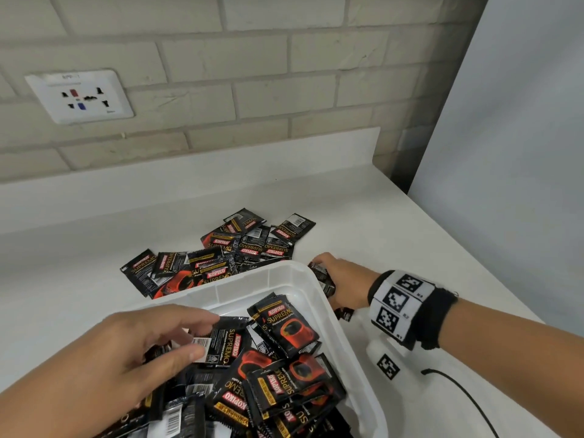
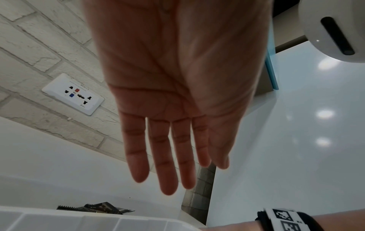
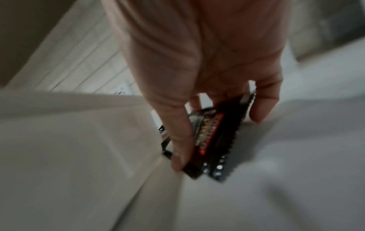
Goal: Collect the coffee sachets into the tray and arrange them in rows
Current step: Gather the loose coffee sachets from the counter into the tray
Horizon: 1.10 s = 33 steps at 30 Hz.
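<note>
A white plastic tray (image 1: 246, 287) sits on the counter at the lower middle, filled with a jumble of black Kopiko sachets (image 1: 284, 368). My left hand (image 1: 186, 330) hovers over them inside the tray; the left wrist view shows this hand (image 2: 169, 140) flat with straight fingers and an empty palm. More loose sachets (image 1: 221, 254) lie heaped on the counter just behind the tray. Right of the tray's far corner, my right hand (image 1: 344, 279) grips a small bunch of sachets (image 1: 322, 278). The blurred right wrist view shows the bunch (image 3: 217, 140) pinched between thumb and fingers (image 3: 258, 109).
A brick wall with a white socket plate (image 1: 79, 96) and a low white upstand close off the back. The counter edge runs diagonally at the right beside a pale panel (image 1: 521, 153). A black cable (image 1: 458, 393) and a white tagged device (image 1: 387, 365) lie right of the tray.
</note>
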{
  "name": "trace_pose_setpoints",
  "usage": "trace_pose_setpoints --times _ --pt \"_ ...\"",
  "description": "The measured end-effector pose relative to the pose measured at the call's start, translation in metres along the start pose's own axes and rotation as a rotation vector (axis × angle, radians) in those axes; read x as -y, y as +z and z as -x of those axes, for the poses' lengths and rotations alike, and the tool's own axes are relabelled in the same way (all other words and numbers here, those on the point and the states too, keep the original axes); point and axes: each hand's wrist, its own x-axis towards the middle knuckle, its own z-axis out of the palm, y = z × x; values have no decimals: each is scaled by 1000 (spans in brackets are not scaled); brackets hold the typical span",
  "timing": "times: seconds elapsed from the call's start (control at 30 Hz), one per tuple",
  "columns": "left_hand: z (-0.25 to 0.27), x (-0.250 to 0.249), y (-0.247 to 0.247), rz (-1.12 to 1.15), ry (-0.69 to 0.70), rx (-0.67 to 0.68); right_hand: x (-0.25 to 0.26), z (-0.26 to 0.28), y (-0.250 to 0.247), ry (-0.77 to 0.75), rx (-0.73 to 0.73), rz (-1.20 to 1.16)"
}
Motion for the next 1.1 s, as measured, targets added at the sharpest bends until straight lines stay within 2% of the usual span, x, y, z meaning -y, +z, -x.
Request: trace_pose_setpoints --times 0.13,0.27,0.37,0.43,0.53,0.6,0.7,0.8,0.87,0.97,1.03,1.1 --pt "-7 -1 0 43 9 -2 -9 3 -9 57 42 -70" --pt "-18 -4 2 119 27 -23 -17 14 -35 76 -106 -302" --pt "-31 -8 4 205 14 -52 2 33 -59 -65 -256 -530" --pt "-41 -15 5 279 3 -97 23 49 -69 -206 -275 -623" --pt "-55 -27 10 463 -29 -125 59 67 -70 -359 -211 -707" --pt "-62 -34 14 633 -64 -71 79 72 -63 -441 -178 -760" --pt "-63 -33 14 844 -95 -80 100 71 -53 -500 -152 -802" --pt "-56 -17 2 860 -84 -143 104 66 -56 -521 -99 -835" --pt "-48 -4 -10 862 -77 -224 100 57 -65 -492 -112 -804" --pt "-32 16 -25 896 -96 -398 86 28 -82 -409 -214 -565" --pt "-18 23 -28 887 -145 -424 74 4 -90 -349 -203 -357" --pt "-3 28 -25 898 -277 -379 65 -21 -94 -280 -102 -133"
